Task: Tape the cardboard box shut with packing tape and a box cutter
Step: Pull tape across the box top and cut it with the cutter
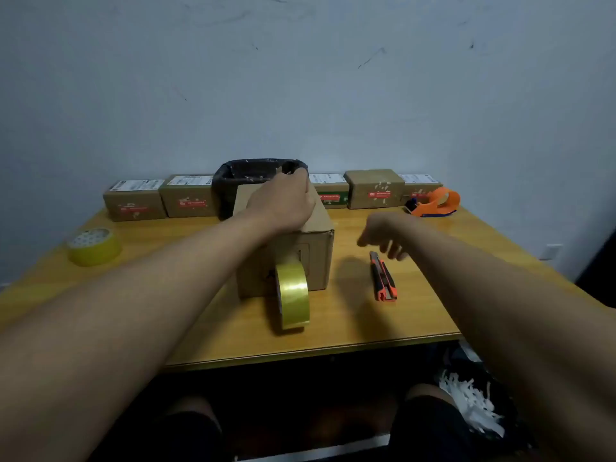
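Two bare forearms reach out over a yellow wooden desk [416,315] set against a pale wall. Along the back edge sits a row of small taped parcels [135,201], with a bin lined in a black bag [233,181] between them. Centre stage is the cardboard box [310,258], flaps down, and the left hand [283,201] lies flat across its top, palm pressing the lid, fingers curled over the far edge. Leaning upright against the box's near face is a roll of yellow packing tape [293,295], its free end stuck up onto the box front. A second tape roll [95,246] lies flat at far left. An orange tape dispenser [433,203] rests back right. The right hand [383,238] hovers empty, fingers loosely drooping, blurred, seemingly just above the tip of the orange-and-black box cutter [383,278], which lies on the desk right of the box.
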